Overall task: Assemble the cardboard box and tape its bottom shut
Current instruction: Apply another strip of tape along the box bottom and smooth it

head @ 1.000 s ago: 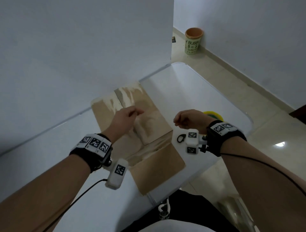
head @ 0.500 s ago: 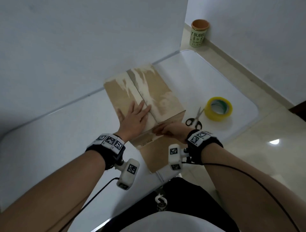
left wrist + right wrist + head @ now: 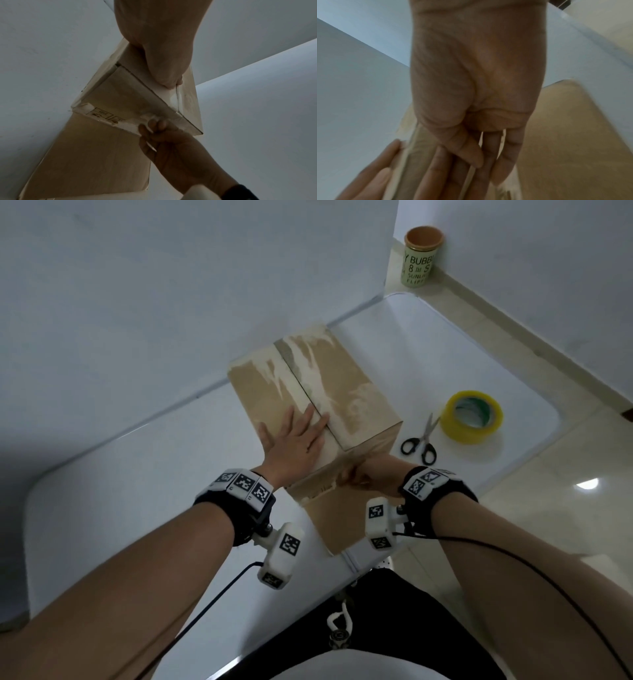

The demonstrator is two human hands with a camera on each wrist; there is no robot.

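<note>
The brown cardboard box [image 3: 342, 392] stands on the white table [image 3: 137, 474] with two flaps folded shut on top, meeting at a middle seam. My left hand [image 3: 294, 440] lies flat on the left flap, fingertips at the seam; the left wrist view shows this hand [image 3: 163, 47] pressing down on the box [image 3: 123, 97]. My right hand [image 3: 370, 477] touches the near side just under the top edge, its fingers [image 3: 154, 123] straight. Another flap [image 3: 339, 518] lies flat on the table towards me. A yellow tape roll [image 3: 472, 417] sits right of the box.
Black-handled scissors [image 3: 419, 440] lie between the box and the tape roll. A white wall runs behind the box. A green paper cup [image 3: 419, 256] stands on the floor past the table's far corner. The near table edge is close under my wrists.
A second ago both hands were curled over the flaps. Since then the flaps went down, my left hand flattened on top and my right hand moved to the near side.
</note>
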